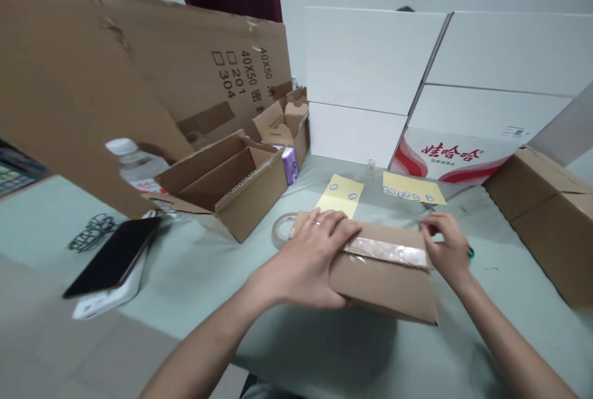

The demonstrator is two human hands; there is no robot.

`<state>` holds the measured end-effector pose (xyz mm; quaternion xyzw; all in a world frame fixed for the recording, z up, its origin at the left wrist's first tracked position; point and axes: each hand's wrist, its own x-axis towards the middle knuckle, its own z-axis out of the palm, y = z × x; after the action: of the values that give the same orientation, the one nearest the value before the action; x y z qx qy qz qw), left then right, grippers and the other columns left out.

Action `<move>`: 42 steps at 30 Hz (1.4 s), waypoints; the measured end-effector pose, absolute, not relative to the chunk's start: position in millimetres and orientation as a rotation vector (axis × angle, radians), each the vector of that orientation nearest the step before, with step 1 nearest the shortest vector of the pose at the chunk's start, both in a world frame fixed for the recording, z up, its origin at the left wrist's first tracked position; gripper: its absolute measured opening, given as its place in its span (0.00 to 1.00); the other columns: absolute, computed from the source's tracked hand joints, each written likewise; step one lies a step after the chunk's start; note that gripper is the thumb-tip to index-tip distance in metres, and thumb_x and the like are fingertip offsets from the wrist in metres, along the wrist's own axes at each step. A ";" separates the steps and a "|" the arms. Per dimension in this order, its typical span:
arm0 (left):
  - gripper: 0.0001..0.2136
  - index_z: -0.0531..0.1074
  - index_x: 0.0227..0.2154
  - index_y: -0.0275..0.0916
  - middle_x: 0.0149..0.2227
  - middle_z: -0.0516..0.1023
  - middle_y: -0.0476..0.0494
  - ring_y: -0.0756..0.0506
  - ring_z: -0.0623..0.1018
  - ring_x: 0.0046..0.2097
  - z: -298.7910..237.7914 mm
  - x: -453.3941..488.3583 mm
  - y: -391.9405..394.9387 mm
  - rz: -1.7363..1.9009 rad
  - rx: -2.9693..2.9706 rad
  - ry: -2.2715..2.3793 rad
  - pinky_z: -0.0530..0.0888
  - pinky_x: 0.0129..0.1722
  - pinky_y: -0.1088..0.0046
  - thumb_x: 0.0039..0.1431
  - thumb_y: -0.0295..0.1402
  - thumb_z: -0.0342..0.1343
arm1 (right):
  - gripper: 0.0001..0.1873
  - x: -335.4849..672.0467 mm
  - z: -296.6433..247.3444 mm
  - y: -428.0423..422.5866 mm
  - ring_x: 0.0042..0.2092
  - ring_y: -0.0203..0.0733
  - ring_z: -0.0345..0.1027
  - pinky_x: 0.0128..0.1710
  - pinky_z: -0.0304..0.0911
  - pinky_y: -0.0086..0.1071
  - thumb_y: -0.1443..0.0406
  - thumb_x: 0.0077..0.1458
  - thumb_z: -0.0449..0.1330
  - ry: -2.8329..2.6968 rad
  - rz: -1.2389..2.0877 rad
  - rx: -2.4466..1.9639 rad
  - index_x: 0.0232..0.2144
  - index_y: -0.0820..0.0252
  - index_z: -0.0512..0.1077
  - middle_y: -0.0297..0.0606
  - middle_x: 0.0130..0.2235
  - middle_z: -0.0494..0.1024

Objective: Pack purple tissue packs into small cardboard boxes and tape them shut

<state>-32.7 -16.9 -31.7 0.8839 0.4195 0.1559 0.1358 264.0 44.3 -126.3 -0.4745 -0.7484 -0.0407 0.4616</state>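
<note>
A small closed cardboard box (384,281) lies on the pale green table (208,275) in front of me, with a strip of clear tape (393,252) along its top seam. My left hand (310,257) lies flat on the box's left end, fingers spread over the tape's start. My right hand (447,247) is at the box's right end, fingers pinched at the tape's end; something green shows beside it, and I cannot make out what the fingers hold. A roll of clear tape (281,229) lies just behind my left hand.
An open cardboard box (227,183) stands to the left, a smaller one (285,124) behind it. A phone (113,254), a water bottle (134,167), two yellow sheets (340,195) with small stickers, a closed box (546,220) at right and white cartons (370,78) behind.
</note>
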 end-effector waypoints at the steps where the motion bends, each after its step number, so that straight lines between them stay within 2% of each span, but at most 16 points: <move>1: 0.45 0.60 0.60 0.41 0.59 0.65 0.31 0.29 0.63 0.62 -32.9 -28.5 -18.6 0.432 2.589 1.180 0.52 0.65 0.44 0.35 0.43 0.68 | 0.06 259.0 -133.1 58.3 0.35 0.40 0.69 0.32 0.66 0.34 0.67 0.61 0.56 -1.907 -0.072 -1.209 0.30 0.57 0.69 0.39 0.36 0.73; 3: 0.46 0.61 0.60 0.39 0.60 0.65 0.28 0.28 0.64 0.63 -36.1 -20.1 -22.9 0.390 2.637 1.136 0.50 0.66 0.43 0.34 0.43 0.69 | 0.07 244.5 -146.0 83.2 0.37 0.39 0.70 0.35 0.68 0.34 0.65 0.62 0.57 -2.011 -0.025 -1.317 0.31 0.60 0.71 0.38 0.37 0.75; 9: 0.51 0.58 0.63 0.32 0.64 0.59 0.16 0.21 0.59 0.66 -46.1 -8.7 -37.0 0.354 2.637 1.168 0.50 0.65 0.38 0.38 0.51 0.70 | 0.14 204.4 -161.4 119.9 0.46 0.42 0.72 0.46 0.71 0.42 0.59 0.64 0.58 -2.138 0.112 -1.605 0.48 0.60 0.72 0.41 0.49 0.75; 11: 0.49 0.59 0.63 0.33 0.66 0.58 0.18 0.22 0.56 0.68 -46.1 -12.9 -39.9 0.473 2.618 1.114 0.43 0.66 0.36 0.42 0.57 0.66 | 0.14 200.5 -160.3 121.8 0.47 0.42 0.72 0.47 0.71 0.42 0.59 0.64 0.59 -2.198 0.209 -1.623 0.49 0.60 0.72 0.42 0.50 0.75; 13: 0.41 0.62 0.61 0.37 0.66 0.61 0.25 0.26 0.58 0.68 -45.5 -23.5 -41.3 0.740 2.569 1.001 0.39 0.67 0.37 0.51 0.59 0.59 | 0.15 203.6 -157.4 121.0 0.47 0.43 0.72 0.47 0.70 0.43 0.59 0.64 0.59 -2.236 0.320 -1.609 0.48 0.61 0.72 0.42 0.50 0.75; 15: 0.26 0.66 0.56 0.41 0.62 0.67 0.32 0.32 0.65 0.65 -48.1 -40.2 -40.2 1.149 2.359 1.043 0.49 0.67 0.41 0.62 0.52 0.51 | 0.14 213.7 -152.5 118.3 0.47 0.42 0.72 0.48 0.70 0.44 0.59 0.63 0.60 -2.216 0.420 -1.590 0.47 0.61 0.72 0.41 0.48 0.76; 17: 0.15 0.70 0.49 0.42 0.55 0.72 0.35 0.37 0.71 0.58 -56.6 -59.4 -36.3 1.442 1.983 1.257 0.63 0.62 0.49 0.68 0.42 0.45 | 0.14 229.1 -146.0 112.5 0.47 0.44 0.72 0.49 0.68 0.45 0.57 0.63 0.59 -2.123 0.495 -1.588 0.42 0.62 0.74 0.41 0.45 0.77; 19: 0.12 0.71 0.44 0.40 0.50 0.75 0.36 0.38 0.74 0.54 -71.3 -75.8 -31.3 1.378 1.670 1.382 0.70 0.57 0.53 0.67 0.38 0.46 | 0.17 246.0 -138.6 101.1 0.46 0.48 0.73 0.50 0.67 0.46 0.53 0.61 0.58 -1.984 0.561 -1.590 0.36 0.61 0.76 0.44 0.42 0.79; 21: 0.13 0.72 0.46 0.38 0.50 0.77 0.36 0.38 0.76 0.54 -88.6 -85.4 -28.4 1.155 1.561 1.312 0.72 0.56 0.53 0.64 0.36 0.49 | 0.21 259.7 -130.7 81.1 0.45 0.54 0.75 0.49 0.69 0.47 0.48 0.58 0.57 -1.842 0.644 -1.583 0.34 0.60 0.77 0.47 0.41 0.81; 24: 0.17 0.72 0.51 0.37 0.57 0.74 0.35 0.38 0.74 0.58 -109.2 -86.5 -30.7 1.044 1.523 1.211 0.73 0.57 0.56 0.62 0.35 0.51 | 0.30 268.6 -117.4 33.6 0.47 0.58 0.77 0.47 0.72 0.46 0.43 0.59 0.46 -1.671 0.790 -1.545 0.45 0.56 0.76 0.51 0.45 0.81; 26: 0.18 0.71 0.53 0.38 0.61 0.71 0.35 0.38 0.72 0.61 -115.8 -82.2 -35.2 1.062 1.488 1.191 0.73 0.57 0.58 0.62 0.35 0.50 | 0.37 267.1 -108.7 -4.0 0.55 0.56 0.73 0.48 0.72 0.45 0.43 0.62 0.34 -1.539 0.943 -1.485 0.56 0.51 0.70 0.50 0.55 0.76; 27: 0.18 0.71 0.54 0.38 0.61 0.70 0.35 0.38 0.71 0.61 -117.2 -79.7 -37.6 1.074 1.472 1.180 0.74 0.57 0.58 0.63 0.35 0.50 | 0.37 264.7 -105.0 -21.4 0.58 0.58 0.69 0.49 0.72 0.45 0.42 0.61 0.33 -1.360 1.087 -1.427 0.58 0.47 0.68 0.48 0.60 0.72; 30: 0.19 0.71 0.55 0.39 0.61 0.70 0.36 0.38 0.70 0.62 -117.8 -73.4 -43.5 1.109 1.443 1.139 0.75 0.56 0.58 0.61 0.32 0.51 | 0.37 255.3 -99.1 -55.6 0.63 0.62 0.62 0.52 0.70 0.50 0.39 0.55 0.40 -1.140 1.137 -1.411 0.58 0.41 0.68 0.42 0.65 0.66; 36: 0.19 0.71 0.53 0.37 0.58 0.72 0.34 0.40 0.72 0.61 -127.1 -70.9 -41.5 1.130 1.379 1.089 0.75 0.55 0.59 0.59 0.28 0.50 | 0.23 255.8 -106.7 -46.5 0.64 0.62 0.59 0.57 0.64 0.50 0.41 0.50 0.54 -1.139 1.032 -1.412 0.43 0.39 0.74 0.42 0.59 0.71; 39: 0.20 0.70 0.53 0.36 0.55 0.75 0.33 0.40 0.76 0.55 -134.8 -74.2 -36.8 1.132 1.341 1.093 0.76 0.52 0.59 0.58 0.26 0.48 | 0.23 265.3 -111.7 -38.5 0.63 0.66 0.61 0.55 0.63 0.52 0.40 0.43 0.61 -1.138 1.035 -1.433 0.39 0.39 0.75 0.45 0.55 0.74; 42: 0.15 0.74 0.47 0.38 0.50 0.78 0.36 0.41 0.78 0.52 -135.0 -78.3 -37.8 1.131 1.341 1.079 0.75 0.53 0.58 0.58 0.28 0.49 | 0.25 272.1 -116.1 -36.6 0.62 0.66 0.62 0.55 0.63 0.53 0.39 0.43 0.60 -1.141 1.019 -1.427 0.40 0.39 0.74 0.46 0.55 0.73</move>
<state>-78.3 -37.8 -135.0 0.5580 0.4492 0.4707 0.5151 272.1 -36.6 -116.1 -0.5903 -0.4721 0.4214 0.5011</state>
